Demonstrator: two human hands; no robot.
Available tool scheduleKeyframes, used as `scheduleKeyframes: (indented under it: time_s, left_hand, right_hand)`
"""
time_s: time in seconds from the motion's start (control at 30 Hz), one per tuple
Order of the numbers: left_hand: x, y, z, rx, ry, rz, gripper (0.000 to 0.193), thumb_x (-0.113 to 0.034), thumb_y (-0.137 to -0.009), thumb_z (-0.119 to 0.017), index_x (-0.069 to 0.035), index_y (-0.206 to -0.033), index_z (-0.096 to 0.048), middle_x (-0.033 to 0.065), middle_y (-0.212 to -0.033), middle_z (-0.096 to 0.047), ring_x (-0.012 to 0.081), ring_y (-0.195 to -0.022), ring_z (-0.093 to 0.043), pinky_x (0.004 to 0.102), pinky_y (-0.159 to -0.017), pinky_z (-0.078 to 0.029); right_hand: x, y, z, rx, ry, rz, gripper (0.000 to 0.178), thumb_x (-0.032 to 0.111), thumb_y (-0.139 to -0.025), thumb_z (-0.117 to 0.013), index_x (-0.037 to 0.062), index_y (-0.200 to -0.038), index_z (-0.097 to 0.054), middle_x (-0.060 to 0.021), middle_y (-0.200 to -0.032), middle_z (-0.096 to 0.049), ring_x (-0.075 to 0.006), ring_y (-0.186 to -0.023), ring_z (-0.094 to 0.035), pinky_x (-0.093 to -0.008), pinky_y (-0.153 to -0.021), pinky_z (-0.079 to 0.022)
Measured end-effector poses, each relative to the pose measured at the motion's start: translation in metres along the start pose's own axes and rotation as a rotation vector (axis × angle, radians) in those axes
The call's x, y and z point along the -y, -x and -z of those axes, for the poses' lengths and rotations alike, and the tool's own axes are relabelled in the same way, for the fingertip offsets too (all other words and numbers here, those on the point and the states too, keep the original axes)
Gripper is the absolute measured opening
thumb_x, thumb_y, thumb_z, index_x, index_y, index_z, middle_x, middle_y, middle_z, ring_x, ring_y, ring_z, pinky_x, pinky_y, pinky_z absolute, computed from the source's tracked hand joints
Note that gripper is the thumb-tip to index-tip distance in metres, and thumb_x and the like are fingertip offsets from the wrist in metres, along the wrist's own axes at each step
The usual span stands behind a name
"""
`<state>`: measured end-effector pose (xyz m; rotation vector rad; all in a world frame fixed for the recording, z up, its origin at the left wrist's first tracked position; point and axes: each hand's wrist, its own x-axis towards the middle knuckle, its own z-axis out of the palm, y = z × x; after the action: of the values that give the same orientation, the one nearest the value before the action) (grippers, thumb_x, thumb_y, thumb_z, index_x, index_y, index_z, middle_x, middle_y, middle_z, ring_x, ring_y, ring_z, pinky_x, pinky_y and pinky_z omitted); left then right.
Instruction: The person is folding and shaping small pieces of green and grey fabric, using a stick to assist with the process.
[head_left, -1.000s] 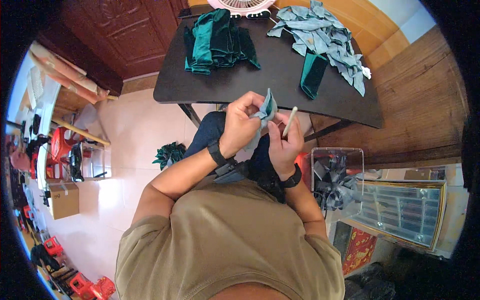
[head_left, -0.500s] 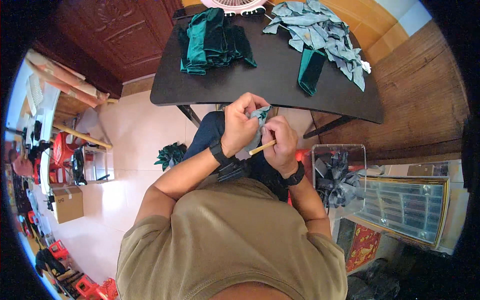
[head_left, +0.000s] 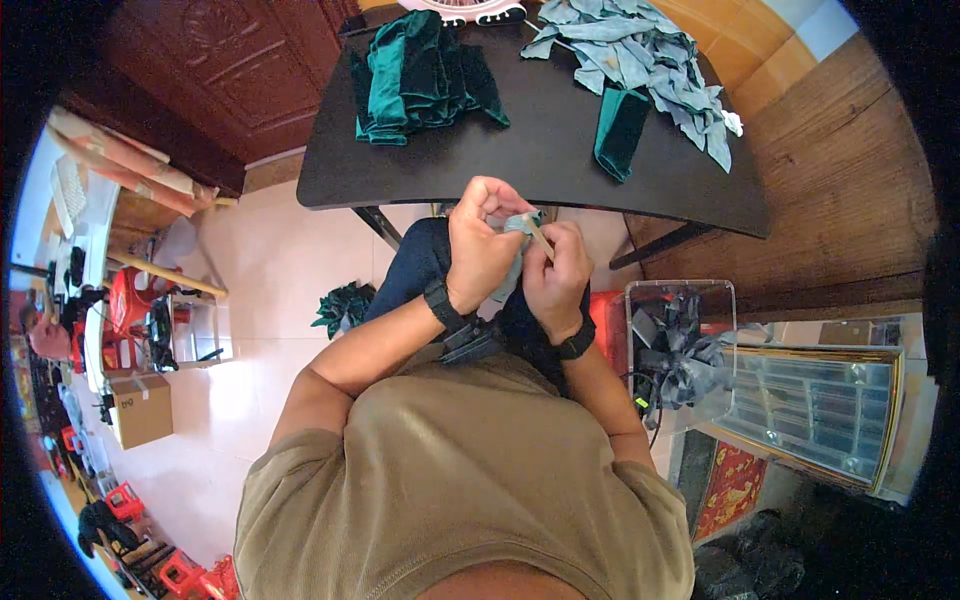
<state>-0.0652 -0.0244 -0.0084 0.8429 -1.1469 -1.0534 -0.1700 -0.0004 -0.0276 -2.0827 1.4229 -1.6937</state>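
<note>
Over my lap, my left hand (head_left: 482,240) is closed on a small grey-green piece of fabric (head_left: 518,225), pinching it near the top. My right hand (head_left: 558,278) is closed around a thin pale wooden stick (head_left: 541,240), whose tip points up at the fabric's edge. Most of the fabric is hidden behind my fingers. Past my hands on the black table (head_left: 440,180), a stack of dark green velvet pieces (head_left: 410,85) lies left. A single folded green velvet piece (head_left: 620,135) and a heap of grey-green pieces (head_left: 640,55) lie right.
A clear plastic bin (head_left: 682,350) holding dark scraps stands right of my lap, beside a gold-framed glass panel (head_left: 810,410). Green fabric (head_left: 343,306) lies on the floor to the left. A cardboard box (head_left: 140,410) and red stools (head_left: 130,300) are farther left.
The stick has swung in my right hand from pointing down-left to pointing up at the fabric. My left hand has risen slightly and still pinches the fabric.
</note>
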Motion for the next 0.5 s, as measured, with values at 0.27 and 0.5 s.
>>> scheduleKeyframes:
  time_s: [0.27, 0.5]
  left_hand:
    - [0.0, -0.001, 0.015, 0.248, 0.337, 0.416, 0.023, 0.003, -0.08, -0.058, -0.006, -0.096, -0.045, 0.0, -0.082, -0.059, 0.0018, -0.06, -0.047, 0.0139, -0.046, -0.032]
    - [-0.004, -0.014, 0.023, 0.383, 0.527, 0.558, 0.016, -0.005, -0.087, -0.055, -0.006, -0.1, -0.046, -0.0005, -0.083, -0.059, 0.005, -0.074, -0.054, 0.0168, -0.064, -0.042]
  right_hand:
    - [-0.014, -0.005, 0.006, -0.018, 0.103, 0.025, 0.014, -0.001, -0.071, -0.056, 0.0022, -0.082, -0.047, -0.0137, -0.072, -0.05, -0.0326, -0.059, -0.053, -0.039, -0.05, -0.041]
    - [-0.002, -0.003, 0.009, 0.045, -0.19, -0.182, 0.007, 0.003, -0.077, -0.057, 0.0007, -0.077, -0.05, -0.0101, -0.065, -0.049, -0.023, -0.056, -0.051, -0.0324, -0.05, -0.04]
